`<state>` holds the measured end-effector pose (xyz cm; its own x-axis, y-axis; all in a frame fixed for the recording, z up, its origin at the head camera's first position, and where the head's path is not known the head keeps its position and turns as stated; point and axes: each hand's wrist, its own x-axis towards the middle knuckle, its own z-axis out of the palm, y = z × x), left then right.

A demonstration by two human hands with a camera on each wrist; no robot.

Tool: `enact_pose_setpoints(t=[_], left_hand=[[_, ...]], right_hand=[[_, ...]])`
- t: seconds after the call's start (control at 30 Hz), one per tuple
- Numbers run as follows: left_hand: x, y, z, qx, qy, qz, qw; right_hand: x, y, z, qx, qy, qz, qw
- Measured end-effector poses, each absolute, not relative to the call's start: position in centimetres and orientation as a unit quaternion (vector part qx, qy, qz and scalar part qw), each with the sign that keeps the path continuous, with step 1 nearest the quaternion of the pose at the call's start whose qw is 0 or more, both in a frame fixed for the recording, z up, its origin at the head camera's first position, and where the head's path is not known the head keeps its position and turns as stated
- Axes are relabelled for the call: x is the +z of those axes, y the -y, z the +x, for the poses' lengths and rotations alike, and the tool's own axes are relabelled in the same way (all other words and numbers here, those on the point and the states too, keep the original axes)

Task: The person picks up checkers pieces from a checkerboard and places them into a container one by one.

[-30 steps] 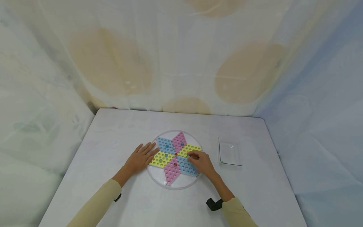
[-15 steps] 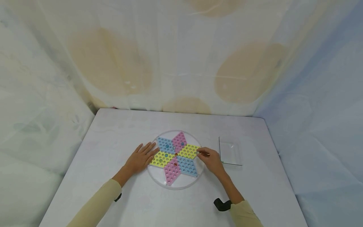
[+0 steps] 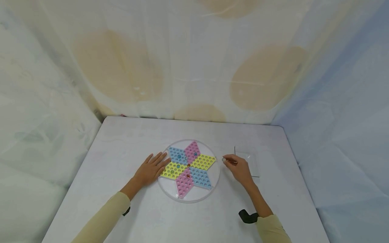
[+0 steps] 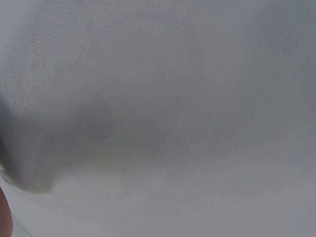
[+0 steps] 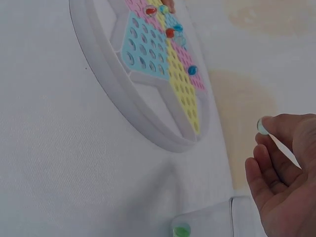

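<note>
My right hand (image 3: pixel 240 170) pinches a pale, clear glass marble (image 5: pixel 261 127) between thumb and fingertip, off the right side of a round Chinese checkers board (image 3: pixel 199 195). The board is white, with a star of pink, yellow and blue holed sections. My left hand (image 3: pixel 150 171) rests with straight, spread fingers at the board's left edge, fingertips on or beside the rim. Several marbles sit on the star, among them a red one (image 3: pixel 188 165) and a blue one (image 5: pixel 193 70). The left wrist view is mostly blurred tabletop.
To the right of the board stands a clear square box (image 3: pixel 253 160), partly hidden by my right hand. A green marble (image 5: pixel 181 230) shows in it in the right wrist view. Curtains (image 3: pixel 194 67) surround the white table (image 3: pixel 127 135).
My right hand has moved right, from over the board's yellow section to the space before the clear box, with the pinched marble. My left hand has stayed in place.
</note>
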<state>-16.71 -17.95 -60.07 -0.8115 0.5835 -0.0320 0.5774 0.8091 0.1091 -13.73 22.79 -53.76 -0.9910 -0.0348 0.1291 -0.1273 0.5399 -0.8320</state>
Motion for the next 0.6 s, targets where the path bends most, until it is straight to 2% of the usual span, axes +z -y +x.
enact_pose_setpoints(t=[0.6], left_hand=[[-59.8,18.0,-16.6,0.045,-0.948,0.314,0.019]], right_hand=[[-54.2,-27.0,-13.6,0.448,0.893,-0.002,0.042]])
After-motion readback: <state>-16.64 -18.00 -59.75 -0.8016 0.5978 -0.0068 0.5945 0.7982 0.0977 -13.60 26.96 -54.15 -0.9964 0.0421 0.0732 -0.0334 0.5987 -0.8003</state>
